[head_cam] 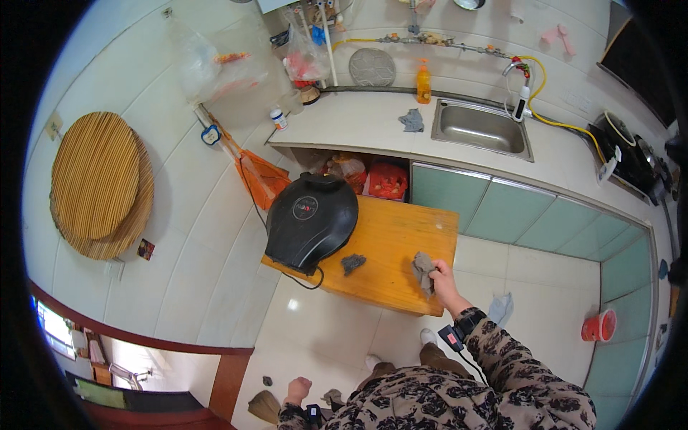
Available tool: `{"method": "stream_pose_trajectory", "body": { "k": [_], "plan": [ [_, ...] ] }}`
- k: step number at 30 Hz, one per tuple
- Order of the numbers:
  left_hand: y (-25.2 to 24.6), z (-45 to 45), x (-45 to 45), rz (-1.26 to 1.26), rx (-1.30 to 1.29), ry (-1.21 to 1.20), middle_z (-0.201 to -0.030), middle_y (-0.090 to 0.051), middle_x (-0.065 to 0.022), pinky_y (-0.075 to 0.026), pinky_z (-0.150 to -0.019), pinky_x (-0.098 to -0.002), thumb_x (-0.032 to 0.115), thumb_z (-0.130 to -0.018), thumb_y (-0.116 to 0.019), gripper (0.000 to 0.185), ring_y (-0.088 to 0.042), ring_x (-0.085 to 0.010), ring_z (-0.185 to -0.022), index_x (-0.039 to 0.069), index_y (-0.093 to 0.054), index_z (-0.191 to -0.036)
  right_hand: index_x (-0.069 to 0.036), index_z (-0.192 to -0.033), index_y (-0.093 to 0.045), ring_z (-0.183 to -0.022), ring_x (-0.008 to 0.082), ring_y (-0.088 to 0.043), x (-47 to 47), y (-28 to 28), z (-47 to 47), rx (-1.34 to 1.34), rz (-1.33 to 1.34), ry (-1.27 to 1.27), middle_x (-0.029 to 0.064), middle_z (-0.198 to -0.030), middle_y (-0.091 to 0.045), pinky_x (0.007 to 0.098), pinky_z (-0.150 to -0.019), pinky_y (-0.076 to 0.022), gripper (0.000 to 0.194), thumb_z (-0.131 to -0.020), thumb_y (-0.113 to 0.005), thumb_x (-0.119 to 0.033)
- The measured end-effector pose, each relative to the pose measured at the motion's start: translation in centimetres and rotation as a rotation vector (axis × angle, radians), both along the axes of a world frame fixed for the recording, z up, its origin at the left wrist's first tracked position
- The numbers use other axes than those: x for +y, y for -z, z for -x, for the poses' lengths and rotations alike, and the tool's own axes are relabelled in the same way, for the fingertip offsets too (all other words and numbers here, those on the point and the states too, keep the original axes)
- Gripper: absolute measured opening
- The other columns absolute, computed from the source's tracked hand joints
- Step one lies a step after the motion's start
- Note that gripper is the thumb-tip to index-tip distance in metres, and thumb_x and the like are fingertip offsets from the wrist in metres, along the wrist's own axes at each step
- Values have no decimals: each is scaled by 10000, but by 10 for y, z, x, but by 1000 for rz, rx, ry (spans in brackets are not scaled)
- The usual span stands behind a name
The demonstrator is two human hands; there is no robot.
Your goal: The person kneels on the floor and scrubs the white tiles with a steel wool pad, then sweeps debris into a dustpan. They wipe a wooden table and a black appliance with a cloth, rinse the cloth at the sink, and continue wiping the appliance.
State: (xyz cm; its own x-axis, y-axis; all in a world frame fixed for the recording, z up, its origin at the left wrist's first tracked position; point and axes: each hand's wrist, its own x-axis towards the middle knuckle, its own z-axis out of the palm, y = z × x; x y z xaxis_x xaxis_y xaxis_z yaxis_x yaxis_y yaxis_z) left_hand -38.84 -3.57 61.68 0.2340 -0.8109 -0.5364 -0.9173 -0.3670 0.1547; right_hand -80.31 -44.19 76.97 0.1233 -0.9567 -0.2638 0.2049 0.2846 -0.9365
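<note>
A crumpled grey-brown cloth (424, 273) is in my right hand (444, 280), over the right end of a yellow wooden table (398, 236). My left hand (299, 389) hangs low on the left side of my body, its fingers curled in and nothing seen in them. On the table's left part sits a black electric griddle (312, 223) with its lid down and its cord trailing over the edge. A dark, ragged cloth (353, 264) lies beside the griddle.
Beyond the table runs a white counter (355, 115) with a steel sink (481, 129), an orange pump bottle (423, 83) and a grey cloth (411, 120). On the floor are a light blue cloth (501, 308), a red bucket (597, 326) and a broom head (264, 407).
</note>
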Motion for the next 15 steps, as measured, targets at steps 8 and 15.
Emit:
{"method": "stream_pose_trajectory", "body": {
  "k": [8,15],
  "plan": [
    [-5,13,0,114,79,-191,-922,-656,-142,-506,-767,-413,358,-837,-526,305,-619,-330,-866,90,-669,-855,-43,-973,-540,-815,122,-522,-3,7,-6,127,67,-53,7,-872,-554,252,-729,-436,198,-807,-451,18],
    [-17,24,5,78,22,-20,-925,-648,-128,-505,-752,-411,306,-856,-474,293,-615,-329,-852,76,-655,-836,-39,-988,-547,-791,116,-529,-5,17,-2,150,10,-78,7,-875,-568,256,-711,-445,142,-859,-489,-37]
  ]
}}
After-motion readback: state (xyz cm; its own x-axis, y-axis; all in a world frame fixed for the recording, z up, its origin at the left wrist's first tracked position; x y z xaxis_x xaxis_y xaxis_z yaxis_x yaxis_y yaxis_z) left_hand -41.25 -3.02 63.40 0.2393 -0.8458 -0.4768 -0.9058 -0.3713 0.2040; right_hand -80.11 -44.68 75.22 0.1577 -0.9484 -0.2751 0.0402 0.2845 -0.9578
